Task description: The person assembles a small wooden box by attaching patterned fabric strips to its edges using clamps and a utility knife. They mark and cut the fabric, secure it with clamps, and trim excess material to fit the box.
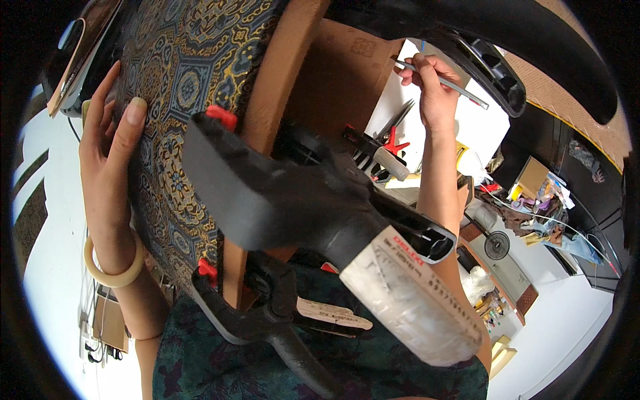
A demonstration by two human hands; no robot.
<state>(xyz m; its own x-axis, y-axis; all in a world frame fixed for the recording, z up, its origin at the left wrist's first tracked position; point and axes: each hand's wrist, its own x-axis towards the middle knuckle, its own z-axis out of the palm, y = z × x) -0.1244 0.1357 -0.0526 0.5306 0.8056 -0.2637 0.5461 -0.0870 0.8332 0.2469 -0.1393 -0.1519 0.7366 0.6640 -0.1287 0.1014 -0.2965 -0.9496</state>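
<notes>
A panel covered in dark blue and gold patterned brocade (190, 87) stands tilted in front of me, with a thick brown wooden edge (267, 100). My left hand (110, 147), a cream bangle on its wrist, lies against the brocade's left side, thumb and fingers apart. A large black spring clamp (280, 193) with red pads bites the panel's edge, its handle wrapped in whitish tape. Below it, a smaller black clamp (267, 313) grips the same edge. My right hand (433, 83) is closed round a slim grey pen-like tool (460, 92), beside the brown patterned inner face (347, 73).
Another black clamp (493, 77) juts in at the upper right. On the white surface (483, 127) are a small clamp with red parts (395, 143) and a white bottle (471, 163). Cluttered boxes and cloths (547, 200) lie farther right.
</notes>
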